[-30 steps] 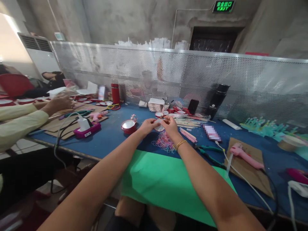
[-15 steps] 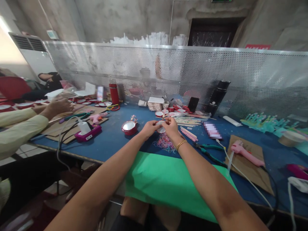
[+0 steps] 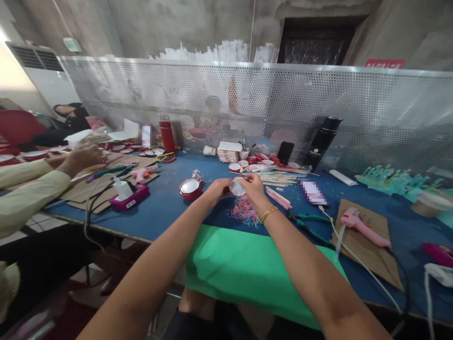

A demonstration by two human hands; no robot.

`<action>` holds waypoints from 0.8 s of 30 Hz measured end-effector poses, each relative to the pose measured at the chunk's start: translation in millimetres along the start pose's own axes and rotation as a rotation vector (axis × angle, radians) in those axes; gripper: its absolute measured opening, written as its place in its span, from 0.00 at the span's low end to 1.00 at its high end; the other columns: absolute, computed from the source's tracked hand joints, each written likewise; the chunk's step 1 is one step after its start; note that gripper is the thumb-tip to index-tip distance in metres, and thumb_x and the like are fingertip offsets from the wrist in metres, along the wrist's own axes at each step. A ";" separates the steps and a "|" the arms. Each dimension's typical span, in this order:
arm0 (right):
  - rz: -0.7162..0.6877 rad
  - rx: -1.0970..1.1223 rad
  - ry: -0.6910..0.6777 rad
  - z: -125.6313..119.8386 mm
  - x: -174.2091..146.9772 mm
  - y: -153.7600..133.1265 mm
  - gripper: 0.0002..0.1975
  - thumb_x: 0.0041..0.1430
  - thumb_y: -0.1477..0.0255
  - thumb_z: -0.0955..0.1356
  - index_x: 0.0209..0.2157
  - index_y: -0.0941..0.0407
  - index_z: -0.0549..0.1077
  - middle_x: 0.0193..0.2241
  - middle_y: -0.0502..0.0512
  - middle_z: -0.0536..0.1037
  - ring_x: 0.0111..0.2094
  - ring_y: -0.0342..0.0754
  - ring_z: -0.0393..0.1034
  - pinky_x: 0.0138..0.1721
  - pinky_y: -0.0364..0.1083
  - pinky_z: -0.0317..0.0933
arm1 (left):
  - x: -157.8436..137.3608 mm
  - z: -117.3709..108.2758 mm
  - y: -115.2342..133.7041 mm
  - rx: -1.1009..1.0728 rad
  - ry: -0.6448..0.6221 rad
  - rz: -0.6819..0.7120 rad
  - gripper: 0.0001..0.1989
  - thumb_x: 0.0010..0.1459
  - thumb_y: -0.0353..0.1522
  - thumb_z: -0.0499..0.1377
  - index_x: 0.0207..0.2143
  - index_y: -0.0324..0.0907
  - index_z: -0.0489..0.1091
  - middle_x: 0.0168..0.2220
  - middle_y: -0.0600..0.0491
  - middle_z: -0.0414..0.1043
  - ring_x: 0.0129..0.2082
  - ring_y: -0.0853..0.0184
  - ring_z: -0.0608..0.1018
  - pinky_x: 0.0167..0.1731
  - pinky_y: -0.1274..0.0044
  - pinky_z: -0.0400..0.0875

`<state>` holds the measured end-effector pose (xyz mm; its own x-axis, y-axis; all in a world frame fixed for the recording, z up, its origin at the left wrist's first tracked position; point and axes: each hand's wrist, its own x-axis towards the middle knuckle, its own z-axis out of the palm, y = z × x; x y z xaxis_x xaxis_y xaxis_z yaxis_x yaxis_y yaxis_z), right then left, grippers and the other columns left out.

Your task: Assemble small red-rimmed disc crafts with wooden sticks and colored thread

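A flat, round white disc (image 3: 237, 186) with a thin reddish edge is held up between both hands, above the blue tabletop (image 3: 163, 198). The left hand (image 3: 219, 190) has its fingers drawn in narrowly on one side of it, and the right hand (image 3: 255, 186) grips the opposite side, fingertips bent over the rim. A slim brown strip (image 3: 241, 172) shows at the top; whether it joins the disc I cannot tell. Just below lies a loose, curly tangle of pastel threads (image 3: 245, 210), and nearer the body a smooth, matte green sheet (image 3: 244, 269). Glossy red-rimmed rounds (image 3: 190, 187) sit left of the hands, smooth pink sticks (image 3: 279, 198) to the right. A plastic pink glue gun (image 3: 364, 228) rests on rough brown cardboard (image 3: 371, 262). Behind, a small pale cup (image 3: 244, 155) holds thin upright pens; the cylindrical black flask (image 3: 324, 141) and red bottle (image 3: 166, 136) hide their contents
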<state>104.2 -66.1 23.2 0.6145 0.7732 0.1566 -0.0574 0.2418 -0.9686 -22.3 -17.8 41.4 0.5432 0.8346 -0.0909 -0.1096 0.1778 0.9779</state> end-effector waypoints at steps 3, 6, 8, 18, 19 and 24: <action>0.012 -0.009 0.006 4.0 1.3 2.2 0.19 0.35 0.69 0.70 0.34 0.54 0.66 0.26 0.46 0.72 0.28 0.45 0.68 0.30 0.44 0.63 | 3.1 -3.9 0.1 0.025 -0.014 -0.012 0.08 0.38 0.29 0.64 0.25 0.37 0.73 0.23 0.54 0.73 0.23 0.71 0.73 0.29 0.78 0.68; 0.021 -0.021 0.012 5.3 2.5 4.3 0.18 0.34 0.69 0.70 0.33 0.54 0.66 0.25 0.45 0.72 0.27 0.45 0.68 0.30 0.44 0.63 | 7.4 -7.2 -1.6 0.076 0.009 -0.031 0.09 0.36 0.28 0.66 0.26 0.36 0.75 0.22 0.54 0.73 0.22 0.72 0.73 0.28 0.78 0.68; 0.021 -0.026 0.013 5.0 2.7 4.4 0.18 0.34 0.69 0.70 0.33 0.53 0.66 0.25 0.45 0.71 0.27 0.45 0.68 0.30 0.44 0.62 | 8.7 -8.8 -3.3 0.106 0.017 -0.026 0.10 0.35 0.28 0.68 0.26 0.36 0.75 0.22 0.54 0.73 0.21 0.72 0.72 0.28 0.79 0.67; 0.042 -0.067 -0.005 1.2 -1.3 0.3 0.20 0.33 0.70 0.69 0.34 0.54 0.65 0.26 0.44 0.70 0.27 0.44 0.66 0.29 0.43 0.61 | 1.1 -7.0 -2.9 0.127 -0.034 0.011 0.11 0.36 0.30 0.70 0.26 0.36 0.76 0.23 0.54 0.74 0.22 0.74 0.72 0.28 0.80 0.65; 0.041 -0.076 -0.003 0.5 -0.9 0.8 0.20 0.33 0.70 0.70 0.34 0.54 0.65 0.27 0.45 0.70 0.28 0.43 0.66 0.30 0.43 0.61 | 0.5 -6.5 -2.4 0.133 -0.034 0.014 0.11 0.36 0.30 0.70 0.26 0.35 0.76 0.22 0.54 0.74 0.22 0.74 0.71 0.27 0.80 0.64; 0.034 -0.109 -0.014 -1.4 2.0 4.5 0.21 0.34 0.69 0.70 0.35 0.55 0.66 0.28 0.45 0.70 0.28 0.43 0.66 0.30 0.43 0.61 | -1.7 -4.5 -1.6 0.146 -0.043 0.012 0.11 0.36 0.30 0.70 0.24 0.35 0.74 0.21 0.55 0.72 0.21 0.74 0.70 0.26 0.80 0.62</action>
<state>106.3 -64.2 18.9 0.6022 0.7883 0.1258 0.0087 0.1511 -0.9885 -26.8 -17.1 39.1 0.5783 0.8125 -0.0736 0.0039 0.0875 0.9962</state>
